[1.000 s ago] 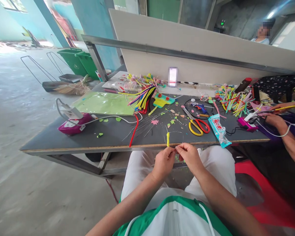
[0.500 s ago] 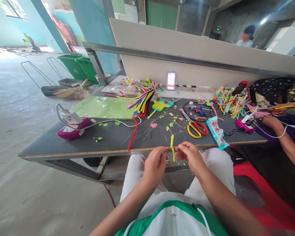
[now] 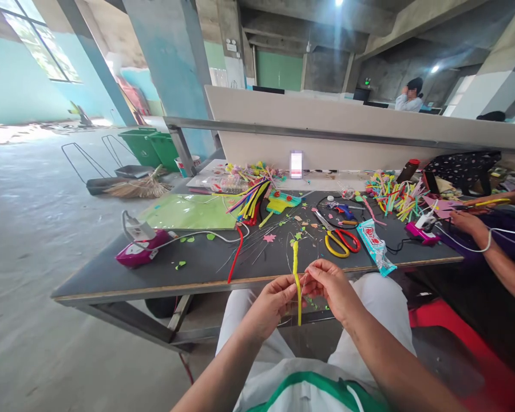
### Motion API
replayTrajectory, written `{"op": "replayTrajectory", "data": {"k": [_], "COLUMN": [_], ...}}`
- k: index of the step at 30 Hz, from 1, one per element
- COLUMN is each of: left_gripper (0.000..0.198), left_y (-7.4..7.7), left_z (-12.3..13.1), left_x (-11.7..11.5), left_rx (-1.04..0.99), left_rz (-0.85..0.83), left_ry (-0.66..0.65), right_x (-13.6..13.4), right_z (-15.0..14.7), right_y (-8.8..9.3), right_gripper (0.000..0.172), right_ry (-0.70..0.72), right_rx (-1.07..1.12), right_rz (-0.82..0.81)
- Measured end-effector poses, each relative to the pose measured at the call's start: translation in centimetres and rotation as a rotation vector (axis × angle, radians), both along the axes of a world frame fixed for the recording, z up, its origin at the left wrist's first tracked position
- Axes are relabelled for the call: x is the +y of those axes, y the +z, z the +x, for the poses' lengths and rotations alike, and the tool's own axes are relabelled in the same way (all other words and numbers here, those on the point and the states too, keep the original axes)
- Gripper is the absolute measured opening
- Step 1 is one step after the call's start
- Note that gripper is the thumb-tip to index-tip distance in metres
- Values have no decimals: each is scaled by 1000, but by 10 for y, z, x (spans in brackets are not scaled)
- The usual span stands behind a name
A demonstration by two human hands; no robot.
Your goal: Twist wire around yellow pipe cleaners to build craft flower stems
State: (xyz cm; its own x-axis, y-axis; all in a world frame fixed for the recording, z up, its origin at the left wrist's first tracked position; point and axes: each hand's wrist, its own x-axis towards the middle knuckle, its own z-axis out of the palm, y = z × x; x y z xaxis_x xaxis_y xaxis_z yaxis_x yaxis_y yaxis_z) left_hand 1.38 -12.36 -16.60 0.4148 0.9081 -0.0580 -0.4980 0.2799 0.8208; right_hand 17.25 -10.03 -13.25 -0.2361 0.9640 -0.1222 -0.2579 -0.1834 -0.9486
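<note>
Left hand (image 3: 274, 303) had moved in on the yellow pipe cleaner (image 3: 299, 309) compared with half a second earlier, when its fingers were spread and off to the left; more of the stem's tail also showed below the fingertips.

State now: left thumb and index nearly together, right at the stem. Couldn't tell if they were clamped on it, since the stem ran unbroken in front. Right hand (image 3: 329, 286): thumb and index pinched on a thin wire (image 3: 304, 284), just right of the stem; other fingers curled under.

Yellow pipe cleaner was roughly upright between both sets of fingertips, near the table (image 3: 154, 280) edge. Above the fingers it was thick and looked wound; below them a thinner, straight tail hung loose. My read: top section done, tail still to be worked, maybe about halfway. How the wire tied in was too small to tell.

Beyond the fingers: loose wires, with a red pipe cleaner (image 3: 235, 263) to their left. Scissors (image 3: 329, 229) lay past the right fingertips, not in either hand. Yellow-and-turquoise piece (image 3: 278, 203) sat farther out, apparently already made up.
</note>
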Motion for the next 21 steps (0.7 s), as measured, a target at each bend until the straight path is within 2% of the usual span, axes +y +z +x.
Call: {"op": "replayTrajectory", "data": {"k": [3, 6, 10, 15, 21], "left_gripper": [18, 24, 21, 23, 24], "left_y": [-6, -9, -4, 1, -8], "left_z": [-3, -6, -2, 7, 24], "left_x": [5, 8, 9, 9, 14], "left_rx": [-33, -53, 30, 155, 277], "left_rz": [-60, -135, -93, -98, -83], "left_ry": [2, -41, -17, 112, 349], "right_x": [2, 4, 7, 7, 7], "right_z": [1, 3, 6, 4, -7], "right_y": [-4, -9, -13, -28, -62], "right_gripper": [22, 20, 20, 19, 19], "right_ry": [-72, -101, -105, -103, -165], "right_rx": [-112, -150, -124, -31, -24], "right_rz": [76, 116, 118, 136, 154]}}
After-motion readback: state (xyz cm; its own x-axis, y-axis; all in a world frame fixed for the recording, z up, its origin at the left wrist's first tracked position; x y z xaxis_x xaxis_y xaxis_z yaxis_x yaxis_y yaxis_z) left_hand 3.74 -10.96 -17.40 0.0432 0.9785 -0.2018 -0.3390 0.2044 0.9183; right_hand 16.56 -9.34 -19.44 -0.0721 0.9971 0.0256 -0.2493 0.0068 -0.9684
